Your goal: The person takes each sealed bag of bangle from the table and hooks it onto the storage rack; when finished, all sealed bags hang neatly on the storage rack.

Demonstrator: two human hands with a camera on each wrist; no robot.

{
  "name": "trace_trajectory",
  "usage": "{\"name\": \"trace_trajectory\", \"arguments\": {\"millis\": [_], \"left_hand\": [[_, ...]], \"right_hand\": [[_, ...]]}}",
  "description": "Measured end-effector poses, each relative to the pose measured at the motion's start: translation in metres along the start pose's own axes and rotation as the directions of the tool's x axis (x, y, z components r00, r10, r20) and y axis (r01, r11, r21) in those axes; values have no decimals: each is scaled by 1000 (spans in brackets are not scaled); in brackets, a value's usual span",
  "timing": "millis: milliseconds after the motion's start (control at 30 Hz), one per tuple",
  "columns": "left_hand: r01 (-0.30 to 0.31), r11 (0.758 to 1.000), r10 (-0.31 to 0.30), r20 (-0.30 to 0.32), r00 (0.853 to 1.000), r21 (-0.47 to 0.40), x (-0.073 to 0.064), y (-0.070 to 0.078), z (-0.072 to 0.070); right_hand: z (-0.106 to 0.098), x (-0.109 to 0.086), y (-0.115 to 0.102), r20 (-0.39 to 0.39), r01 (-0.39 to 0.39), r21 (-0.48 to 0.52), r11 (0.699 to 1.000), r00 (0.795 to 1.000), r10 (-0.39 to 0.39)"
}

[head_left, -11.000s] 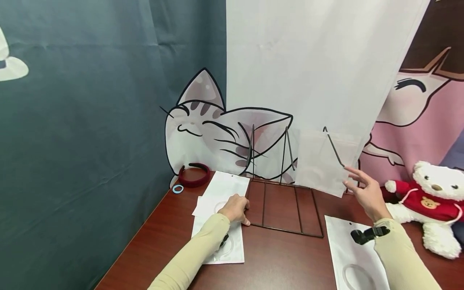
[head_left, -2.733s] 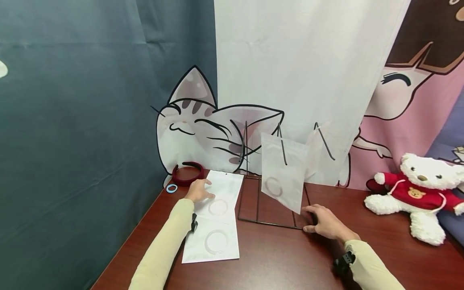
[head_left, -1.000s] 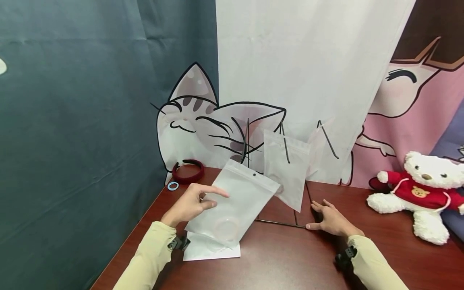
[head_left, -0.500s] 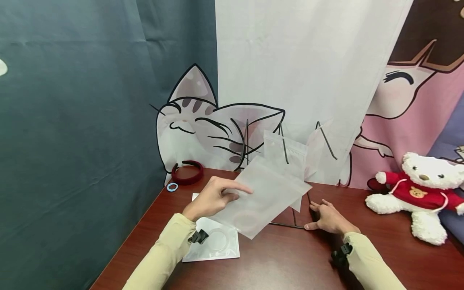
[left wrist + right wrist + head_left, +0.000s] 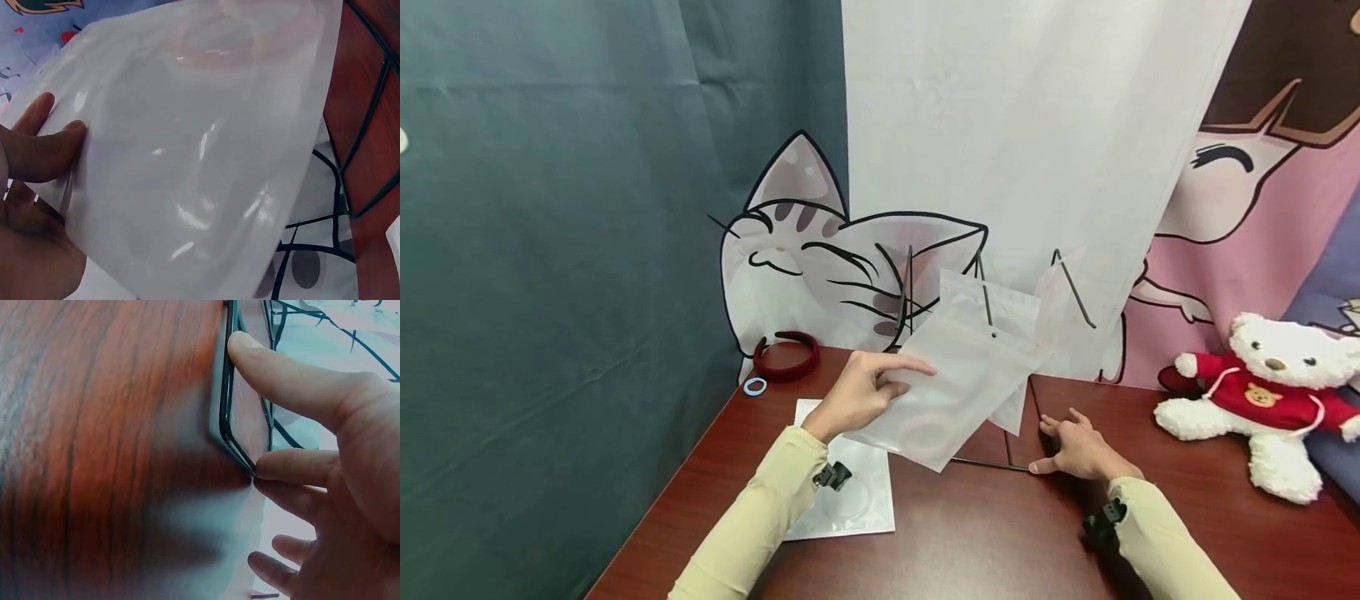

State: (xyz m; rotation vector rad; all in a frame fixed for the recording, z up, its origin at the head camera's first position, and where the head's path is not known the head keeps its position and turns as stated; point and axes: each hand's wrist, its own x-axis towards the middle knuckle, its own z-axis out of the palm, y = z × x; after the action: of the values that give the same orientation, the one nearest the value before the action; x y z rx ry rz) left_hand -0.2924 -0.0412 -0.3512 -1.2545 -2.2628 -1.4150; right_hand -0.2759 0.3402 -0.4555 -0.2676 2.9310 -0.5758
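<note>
Plainly: one glossy translucent plastic pouch (image 5: 962, 367) in hand

The left hand (image 5: 859, 396) pinches it before two similar pouches (image 5: 958, 290) hung on a black three-hooked wire rack (image 5: 1075, 288), partly blocking one; another pouch (image 5: 868, 479) lies on the red-brown wooden table (image 5: 970, 542). The right hand (image 5: 1081, 450), fingers loosely straight, touches the rack's corner. Around: one dark-red headband (image 5: 786, 374), one pale-blue ring (image 5: 755, 393), one fluffy white teddy bear (image 5: 1262, 400).

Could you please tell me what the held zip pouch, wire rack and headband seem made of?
Zip pouch: probably translucent plastic film, glossy with sharp highlights.
Wire rack: likely dark-coated metal; thin, bent rods glint.
Headband: perhaps velvety fabric, matte deep red.
</note>
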Motion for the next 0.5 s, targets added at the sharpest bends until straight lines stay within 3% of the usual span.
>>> {"name": "trace_trajectory", "arguments": {"millis": [500], "left_hand": [[139, 990, -137, -101, 985, 13, 14, -20, 17]], "right_hand": [[-1, -1, 0, -6, -7, 11, 1000, 1000, 7]]}}
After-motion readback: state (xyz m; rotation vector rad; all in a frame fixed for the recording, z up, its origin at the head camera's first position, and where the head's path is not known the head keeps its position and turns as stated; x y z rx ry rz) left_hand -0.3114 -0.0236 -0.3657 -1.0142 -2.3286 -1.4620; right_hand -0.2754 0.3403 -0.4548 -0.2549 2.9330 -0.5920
